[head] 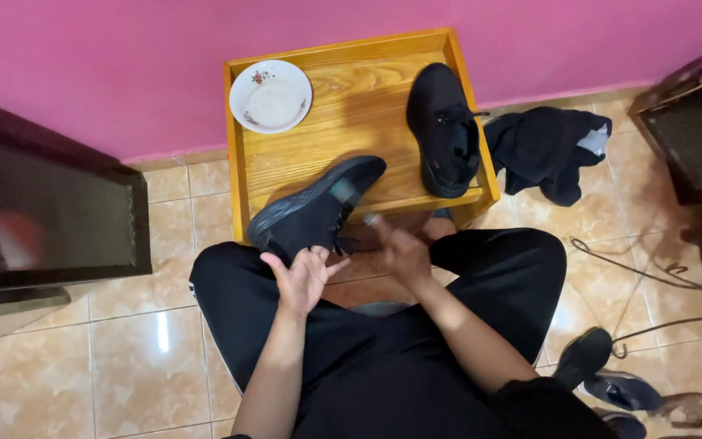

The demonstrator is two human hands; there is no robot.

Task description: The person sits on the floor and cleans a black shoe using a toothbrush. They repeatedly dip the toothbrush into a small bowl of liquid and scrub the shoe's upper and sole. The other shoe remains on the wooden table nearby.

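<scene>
A black shoe (316, 213) is seen lying tilted over the near left edge of the worktop (343, 106), its toe on the wood and its heel hanging past the rim toward the person's lap. The left hand (301, 276) is held just below the heel, fingers spread wide and palm open; nothing is gripped, and whether it touches the shoe cannot be told. The right hand (402, 248) is blurred just right of the shoe at the near rim; its grip cannot be told.

The worktop is bounded by a raised rim on all sides. Bare wood is left open across the middle. A second black shoe (446, 128) is placed along the right rim. A white bowl (270, 95) is set in the far left corner; it appears empty.

On the floor right of the worktop, dark cloth (550, 150) is heaped.
</scene>
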